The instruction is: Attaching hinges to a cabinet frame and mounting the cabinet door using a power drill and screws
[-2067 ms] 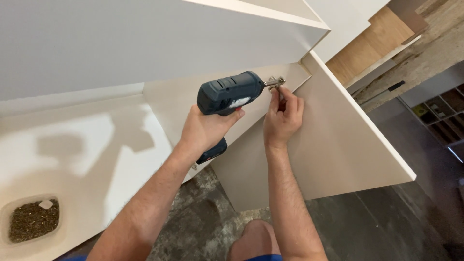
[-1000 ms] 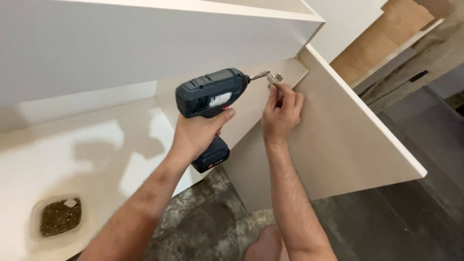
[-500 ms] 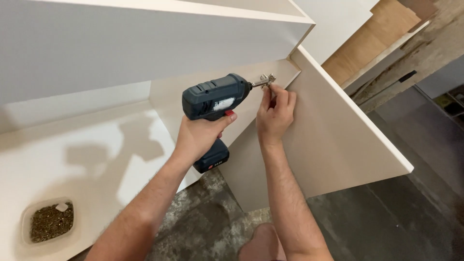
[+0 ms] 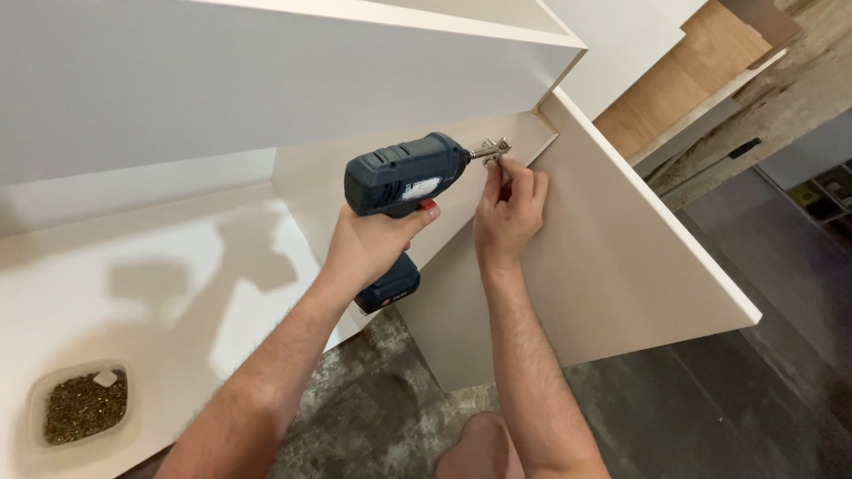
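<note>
Left hand (image 4: 373, 244) clenched around the grip of a dark blue cordless drill (image 4: 404, 182), its body lying almost level with the long axis running left to right. The bit tip meets a small metal hinge (image 4: 493, 149) at the far corner where the open cabinet door (image 4: 621, 257) joins the cabinet side. Right hand (image 4: 508, 213) raised just right of and below the hinge, its fingers (image 4: 493, 177) pinched on the hinge's lower edge, so the hinge sits directly above those fingertips and directly ahead of the bit. The right hand is the nearer of the two to the hinge. Near left, on the white cabinet floor (image 4: 177, 293), a clear tub of screws (image 4: 82, 408), well apart from both hands.
</note>
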